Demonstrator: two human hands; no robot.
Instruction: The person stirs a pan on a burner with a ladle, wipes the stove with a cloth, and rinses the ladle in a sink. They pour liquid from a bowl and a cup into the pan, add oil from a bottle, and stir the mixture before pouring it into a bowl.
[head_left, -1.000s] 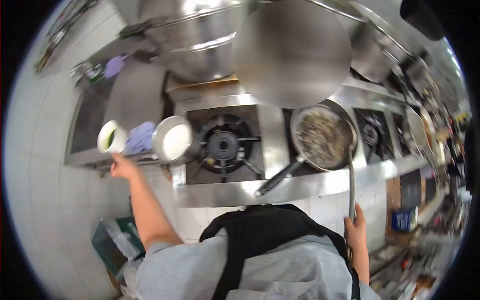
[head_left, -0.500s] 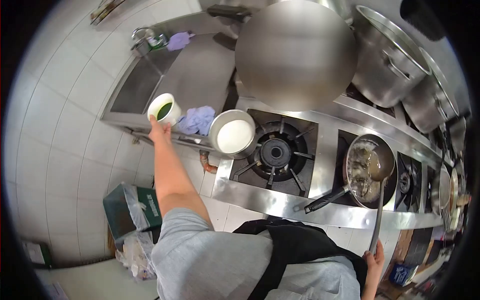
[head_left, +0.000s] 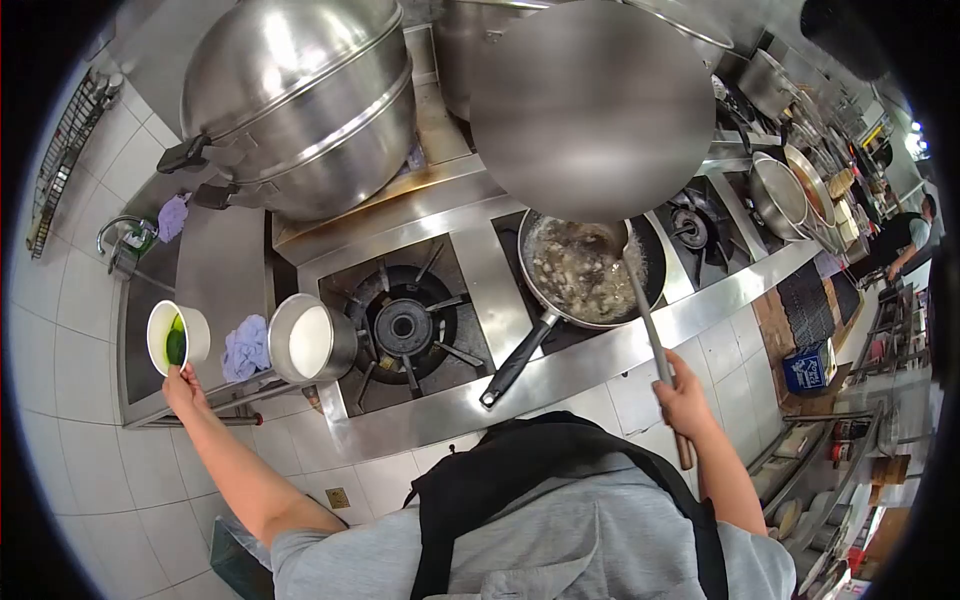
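At the far left, my left hand [head_left: 182, 388] grips the rim of a white bowl [head_left: 196, 335] with green contents inside, tilted over the counter's edge. My right hand [head_left: 684, 393] is closed round the handle of a long ladle [head_left: 652, 335]. The ladle's head dips into a frying pan [head_left: 585, 272] of bubbling liquid and pale pieces. That pan sits on a burner, its black handle pointing toward me. Right of the bowl are a purple cloth [head_left: 246, 348] and a metal pot [head_left: 330, 338] with white contents.
A large domed steel pot [head_left: 300, 110] stands at the back left. An unused-looking burner [head_left: 403, 327] lies between pot and pan. Steel pans [head_left: 778, 197] stand at the right. Farther right is another person [head_left: 905, 240]. A faucet [head_left: 118, 235] rises at the left.
The view has swung right, bringing another person into sight. My right hand is now fully visible on the ladle. The bowl remains in my left hand.
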